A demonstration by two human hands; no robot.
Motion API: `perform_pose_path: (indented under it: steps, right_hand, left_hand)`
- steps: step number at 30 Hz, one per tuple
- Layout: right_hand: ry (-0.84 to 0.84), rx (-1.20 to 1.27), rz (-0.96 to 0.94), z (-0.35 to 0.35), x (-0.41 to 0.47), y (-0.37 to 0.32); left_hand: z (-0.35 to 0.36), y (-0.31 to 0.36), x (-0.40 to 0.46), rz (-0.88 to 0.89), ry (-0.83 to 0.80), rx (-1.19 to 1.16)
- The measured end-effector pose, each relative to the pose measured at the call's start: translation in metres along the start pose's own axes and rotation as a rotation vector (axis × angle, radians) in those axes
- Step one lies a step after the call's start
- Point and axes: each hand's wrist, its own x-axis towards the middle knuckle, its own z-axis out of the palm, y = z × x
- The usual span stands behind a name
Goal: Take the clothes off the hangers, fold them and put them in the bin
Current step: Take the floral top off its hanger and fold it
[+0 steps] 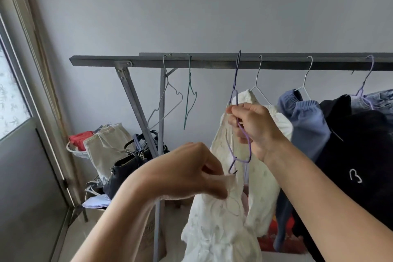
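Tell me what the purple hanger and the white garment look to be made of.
Purple hanger: thin wire, seemingly metal with a matte purple coating, judging by its slim bent outline. White garment: soft, light fabric, probably cotton, showing embroidered patterning and limp folds.

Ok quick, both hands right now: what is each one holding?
Left hand: pinching the white garment.
Right hand: gripping the purple hanger, hooked on the rail.
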Motion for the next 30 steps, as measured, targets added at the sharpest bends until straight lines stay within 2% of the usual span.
perform_pose_path:
  steps: [3,7,11,15,17,19,23,26,30]
  right_hand:
    - [-0.020,0.012,0.061,0.003,-0.003,-0.004]
    - [0.022,0.050,0.063,0.003,0.003,-0.004]
    - [0.026,0.139,0.095,0.004,0.009,0.001]
    - [-0.004,0.232,0.147,0.002,0.007,-0.006]
    - [-0.088,0.278,0.192,-0.002,0.002,-0.019]
    - [-0.199,0.256,0.217,-0.006,-0.005,-0.033]
    - [-0.324,0.175,0.165,-0.012,-0.010,-0.062]
    - [-0.282,0.164,0.088,-0.011,0.005,-0.069]
    - [-0.156,0.123,0.014,-0.003,0.038,-0.051]
  left_hand:
    - [-0.002,-0.011,0.003,-0.001,0.019,-0.123]
    - [0.005,-0.014,0.003,0.078,-0.104,-0.397]
    - [0.010,-0.009,0.005,0.116,-0.125,-0.431]
    - [0.017,-0.024,0.008,0.021,-0.164,-0.383]
    - [0.023,-0.035,0.012,-0.034,-0.059,-0.405]
    - [0.032,-0.045,0.019,-0.112,0.111,-0.496]
    - [0.041,-0.058,0.033,-0.255,0.315,-0.622]
    - [0.044,-0.062,0.036,-0.313,0.353,-0.710]
    - [0.044,-0.061,0.035,-0.281,0.396,-0.815]
